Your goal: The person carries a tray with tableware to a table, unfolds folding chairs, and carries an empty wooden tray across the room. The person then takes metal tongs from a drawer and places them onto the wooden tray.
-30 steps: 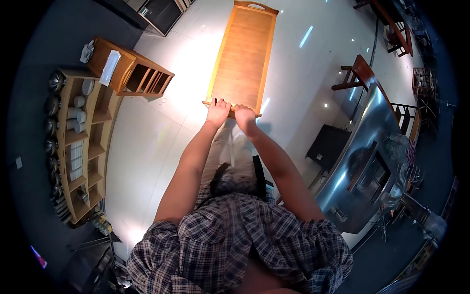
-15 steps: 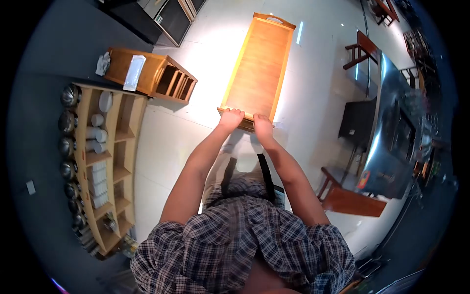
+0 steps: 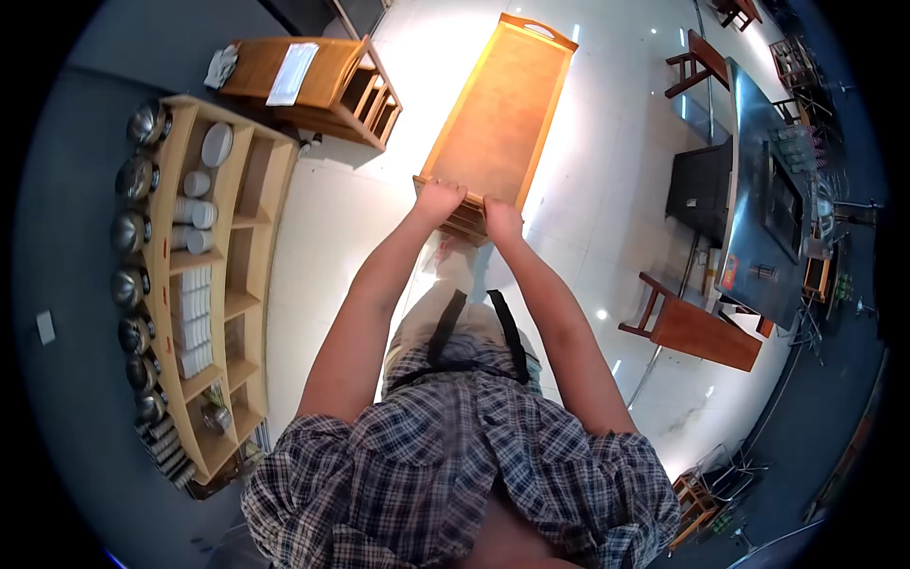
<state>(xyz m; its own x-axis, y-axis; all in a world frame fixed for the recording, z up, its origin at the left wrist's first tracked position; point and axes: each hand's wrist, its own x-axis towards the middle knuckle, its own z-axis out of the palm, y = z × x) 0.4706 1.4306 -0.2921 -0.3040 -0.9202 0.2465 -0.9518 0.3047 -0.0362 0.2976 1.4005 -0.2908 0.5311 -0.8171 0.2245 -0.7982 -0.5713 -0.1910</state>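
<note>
A long wooden serving cart (image 3: 493,104) with a raised rim and a handle cut-out at its far end stands straight ahead of me. My left hand (image 3: 441,199) is closed over the left part of its near end. On the right part of that same edge, my right hand (image 3: 502,220) is closed too, a short gap from the left one. Both arms reach forward, and the fingertips curl over the rim. Slats or lower boards of the cart show just below my hands.
To the left are a wooden shelf unit (image 3: 248,302) with white dishes and metal bowls, and a wooden cabinet (image 3: 256,68) bearing a white packet (image 3: 294,74). A metal-topped counter (image 3: 754,256) and a wooden bench (image 3: 697,332) stand on the right. Pale tiled floor (image 3: 322,218) lies between.
The shelf, cabinet, counter and bench sit higher in view, more so than the cart. The cart seems to have shifted back with me. Both hands keep their hold on its near edge.
</note>
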